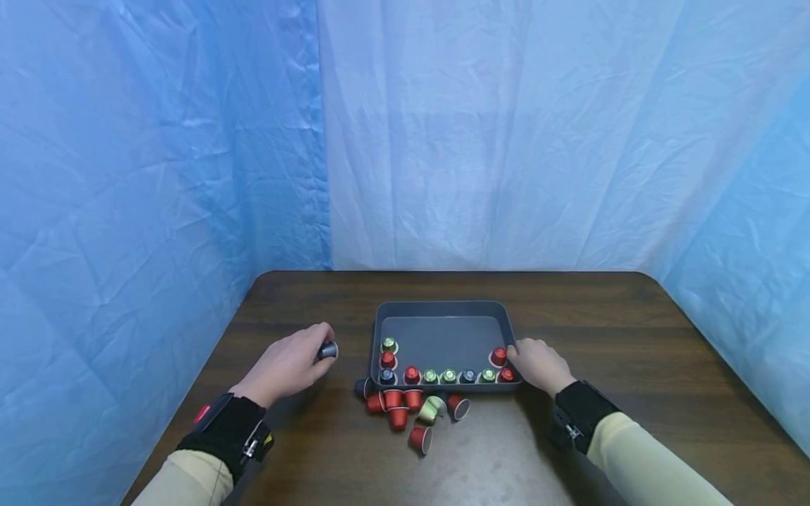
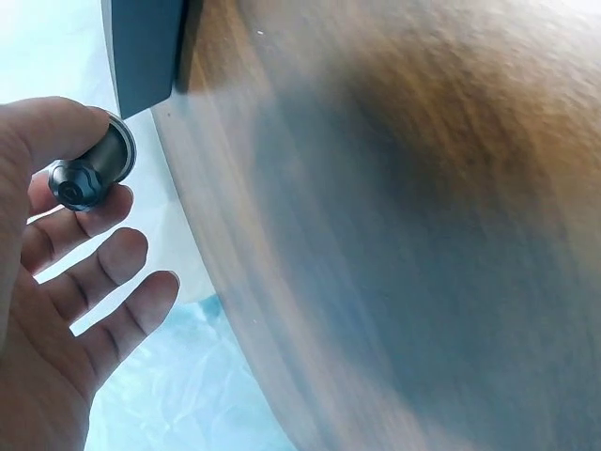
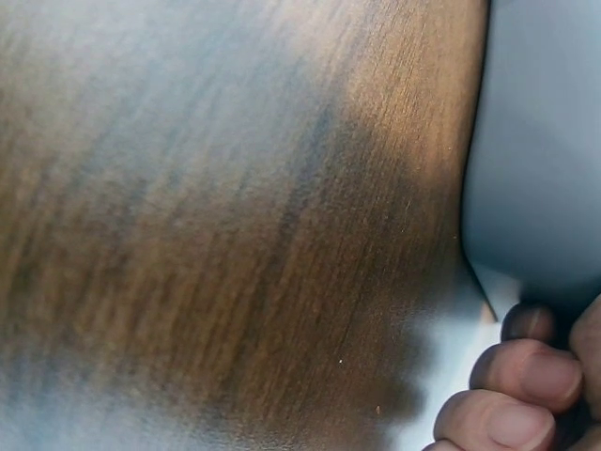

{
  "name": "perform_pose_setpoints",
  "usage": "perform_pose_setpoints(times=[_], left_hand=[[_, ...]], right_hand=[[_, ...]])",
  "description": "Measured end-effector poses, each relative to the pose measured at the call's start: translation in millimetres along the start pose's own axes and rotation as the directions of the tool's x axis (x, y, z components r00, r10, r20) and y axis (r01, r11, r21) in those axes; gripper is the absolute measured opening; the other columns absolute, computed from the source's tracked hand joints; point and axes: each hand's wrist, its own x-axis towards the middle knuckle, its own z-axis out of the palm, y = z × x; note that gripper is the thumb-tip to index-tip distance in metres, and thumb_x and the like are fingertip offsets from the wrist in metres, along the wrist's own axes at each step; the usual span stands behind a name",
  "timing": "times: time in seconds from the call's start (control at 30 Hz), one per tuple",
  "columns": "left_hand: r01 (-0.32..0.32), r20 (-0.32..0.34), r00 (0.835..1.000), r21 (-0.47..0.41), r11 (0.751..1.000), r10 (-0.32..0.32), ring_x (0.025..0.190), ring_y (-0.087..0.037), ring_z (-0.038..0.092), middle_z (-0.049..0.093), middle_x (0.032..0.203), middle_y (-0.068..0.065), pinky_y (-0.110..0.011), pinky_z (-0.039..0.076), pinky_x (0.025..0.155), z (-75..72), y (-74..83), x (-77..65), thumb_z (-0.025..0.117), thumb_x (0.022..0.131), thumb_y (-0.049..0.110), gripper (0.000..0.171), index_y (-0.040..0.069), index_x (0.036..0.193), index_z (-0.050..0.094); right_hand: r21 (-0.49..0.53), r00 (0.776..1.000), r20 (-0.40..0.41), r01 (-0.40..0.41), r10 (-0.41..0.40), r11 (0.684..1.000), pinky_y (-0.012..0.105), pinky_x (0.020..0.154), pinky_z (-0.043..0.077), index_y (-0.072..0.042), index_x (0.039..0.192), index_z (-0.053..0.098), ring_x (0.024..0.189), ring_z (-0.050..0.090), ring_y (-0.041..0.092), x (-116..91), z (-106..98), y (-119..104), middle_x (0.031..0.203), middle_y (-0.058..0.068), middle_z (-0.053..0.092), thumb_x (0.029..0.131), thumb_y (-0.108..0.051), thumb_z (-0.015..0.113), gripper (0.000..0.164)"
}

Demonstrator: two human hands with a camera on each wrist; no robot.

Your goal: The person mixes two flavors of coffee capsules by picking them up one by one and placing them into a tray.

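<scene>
My left hand [image 1: 287, 362] is held left of the tray. It pinches a dark coffee capsule [image 2: 94, 169] between thumb and index finger, and the other fingers are spread apart in the left wrist view. At the right side of the grey tray [image 1: 443, 309], my right hand [image 1: 541, 364] grips the rim, fingers curled against the outer wall in the right wrist view. A red capsule [image 1: 498, 357] stands inside the tray right by those fingertips. Along the tray's near wall runs a row of red, green and dark capsules, including a green one [image 1: 448, 377]. More stand up its left side.
In front of the tray several loose capsules lie on the wooden table [image 1: 329, 450], among them a red one [image 1: 420, 439] and a green one [image 1: 427, 411]. A dark capsule [image 1: 363, 388] lies at the near left corner. Blue sheeting [image 1: 164, 176] hangs around the table.
</scene>
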Motion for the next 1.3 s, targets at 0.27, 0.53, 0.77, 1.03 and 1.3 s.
perform_pose_setpoints(times=[0.27, 0.53, 0.77, 1.03, 1.3], left_hand=[[-0.048, -0.017, 0.999, 0.029, 0.998, 0.049, 0.082, -0.012, 0.056, 0.06, 0.1, 0.006, -0.037, 0.053, 0.077, -0.4, 12.9, 11.3, 0.077, 0.093, 0.028, 0.03, 0.02, 0.116, 0.06], [-0.059, 0.015, 0.998, 0.025, 0.998, 0.059, 0.078, -0.011, 0.056, 0.06, 0.096, 0.006, -0.034, 0.053, 0.074, -2.4, 30.9, 24.3, 0.078, 0.092, 0.028, 0.026, 0.019, 0.112, 0.064], [-0.078, 0.053, 0.996, 0.047, 0.996, 0.075, 0.079, -0.008, 0.056, 0.061, 0.098, 0.008, -0.032, 0.054, 0.076, -1.3, 50.5, 38.2, 0.078, 0.091, 0.032, 0.028, 0.02, 0.114, 0.066], [-0.134, 0.104, 0.987, 0.073, 0.988, 0.126, 0.078, -0.007, 0.056, 0.059, 0.097, 0.009, -0.03, 0.053, 0.075, 3.2, 70.0, 50.9, 0.076, 0.093, 0.032, 0.027, 0.021, 0.115, 0.064], [-0.163, 0.134, 0.979, 0.078, 0.984, 0.151, 0.078, -0.008, 0.056, 0.059, 0.097, 0.008, -0.029, 0.053, 0.074, 10.1, 80.8, 59.5, 0.074, 0.094, 0.033, 0.026, 0.021, 0.114, 0.063]], right_hand=[[-0.001, 1.0, 0.006, -0.007, 0.007, 1.0, 0.039, 0.064, 0.044, 0.006, 0.111, 0.069, 0.072, 0.056, 0.025, 0, -1, -1, 0.086, 0.01, 0.064, 0.105, -0.029, 0.05, 0.04], [-0.017, 1.0, 0.0, -0.013, 0.013, 1.0, 0.038, 0.064, 0.044, 0.006, 0.112, 0.069, 0.073, 0.057, 0.025, 1, 0, 0, 0.089, 0.011, 0.065, 0.105, -0.03, 0.05, 0.041], [-0.003, 0.999, 0.02, -0.03, 0.03, 1.0, 0.036, 0.057, 0.046, 0.005, 0.109, 0.069, 0.067, 0.057, 0.024, 0, -1, -1, 0.081, 0.01, 0.061, 0.105, -0.031, 0.05, 0.041], [0.01, 0.999, 0.026, -0.024, 0.024, 1.0, 0.034, 0.054, 0.046, 0.006, 0.108, 0.068, 0.064, 0.057, 0.023, -1, 0, -1, 0.079, 0.01, 0.06, 0.106, -0.03, 0.05, 0.04], [0.004, 1.0, 0.022, -0.023, 0.023, 1.0, 0.034, 0.054, 0.045, 0.005, 0.104, 0.069, 0.063, 0.056, 0.023, -1, 0, -3, 0.076, 0.009, 0.059, 0.105, -0.031, 0.051, 0.04]])
